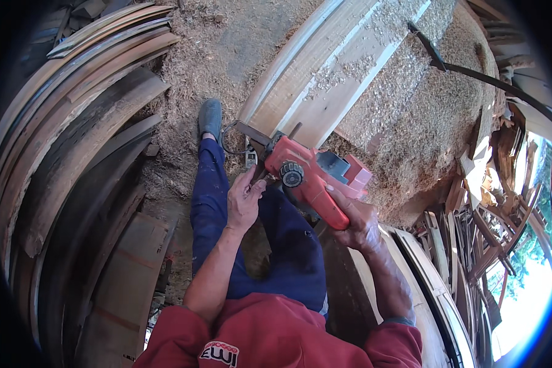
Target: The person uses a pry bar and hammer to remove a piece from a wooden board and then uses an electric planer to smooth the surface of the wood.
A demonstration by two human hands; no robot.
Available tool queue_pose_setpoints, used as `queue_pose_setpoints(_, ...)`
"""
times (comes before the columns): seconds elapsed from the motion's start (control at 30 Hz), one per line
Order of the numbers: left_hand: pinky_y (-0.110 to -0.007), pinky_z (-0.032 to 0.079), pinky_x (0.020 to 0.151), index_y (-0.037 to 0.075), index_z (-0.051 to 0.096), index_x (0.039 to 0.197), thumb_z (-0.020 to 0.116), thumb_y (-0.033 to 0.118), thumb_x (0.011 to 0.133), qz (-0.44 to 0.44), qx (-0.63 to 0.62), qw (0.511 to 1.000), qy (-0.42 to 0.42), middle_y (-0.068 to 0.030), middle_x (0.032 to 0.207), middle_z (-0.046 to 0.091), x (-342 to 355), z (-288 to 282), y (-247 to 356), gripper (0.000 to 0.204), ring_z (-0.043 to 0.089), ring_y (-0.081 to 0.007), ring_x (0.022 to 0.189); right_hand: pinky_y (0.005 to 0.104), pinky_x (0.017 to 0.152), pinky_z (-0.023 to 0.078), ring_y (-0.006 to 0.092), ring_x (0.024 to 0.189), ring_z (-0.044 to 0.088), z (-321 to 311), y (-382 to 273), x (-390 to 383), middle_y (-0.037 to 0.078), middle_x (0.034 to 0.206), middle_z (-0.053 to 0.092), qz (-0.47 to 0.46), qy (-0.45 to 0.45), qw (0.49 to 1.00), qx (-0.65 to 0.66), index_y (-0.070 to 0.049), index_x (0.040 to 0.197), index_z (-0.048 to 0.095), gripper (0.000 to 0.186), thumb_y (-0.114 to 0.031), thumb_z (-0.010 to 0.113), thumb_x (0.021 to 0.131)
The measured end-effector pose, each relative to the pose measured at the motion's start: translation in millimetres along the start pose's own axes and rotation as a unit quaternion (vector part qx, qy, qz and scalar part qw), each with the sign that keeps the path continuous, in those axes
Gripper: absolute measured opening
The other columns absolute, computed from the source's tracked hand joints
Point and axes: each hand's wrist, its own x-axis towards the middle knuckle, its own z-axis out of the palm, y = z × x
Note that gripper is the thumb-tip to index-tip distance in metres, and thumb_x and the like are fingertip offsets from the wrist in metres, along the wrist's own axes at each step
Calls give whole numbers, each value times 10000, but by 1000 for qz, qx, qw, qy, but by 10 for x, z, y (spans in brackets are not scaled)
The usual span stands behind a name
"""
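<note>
A red electric hand planer (310, 178) with a black ribbed knob is held in front of my body, above my legs. My right hand (354, 222) is wrapped round its rear handle. At the planer's left end, my left hand (244, 201) has its fingers and thumb closed about a dark edge that seems to belong to the tool's base; the fingertips are partly hidden. Just beyond the planer lies the near end of a pale wooden plank structure (316, 113), with light strips along it and shavings on top.
Curved timber planks (98, 116) are stacked at the left. Sawdust and shavings (423, 122) heap at the right, with a dark bent bar (472, 73) above them. Scrap wood (490, 227) piles up farther right. A power strip (251, 158) and cable lie near my shoe (210, 116).
</note>
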Motion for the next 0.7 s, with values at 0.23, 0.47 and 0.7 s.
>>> queue_pose_setpoints(0.23, -277, 502, 638, -73, 541, 1348, 622, 237, 992, 13, 3, 1000, 12, -125, 1005, 605, 58, -80, 12, 479, 610, -148, 714, 392, 566, 521, 257, 627, 655, 34, -29, 133, 72, 729, 634, -6, -6, 1000, 2, -134, 1431, 512, 883, -137, 780, 589)
queue_pose_setpoints(0.47, -238, 519, 683, -72, 497, 1393, 608, 231, 1005, -4, 25, 1000, -16, -90, 1102, 588, 175, -273, 116, 505, 639, -125, 857, 395, 564, 524, 257, 613, 653, 91, -86, 257, 70, 725, 634, -18, -8, 1000, 2, -133, 1450, 489, 922, -139, 778, 575)
queue_pose_setpoints(0.7, -260, 515, 654, -70, 523, 1372, 621, 344, 992, 5, 24, 1000, 1, -123, 1100, 619, 229, -380, 187, 570, 610, -131, 775, 399, 561, 519, 253, 620, 654, 99, -162, 400, 71, 725, 629, -24, -16, 999, 17, -114, 1461, 473, 917, -136, 767, 592)
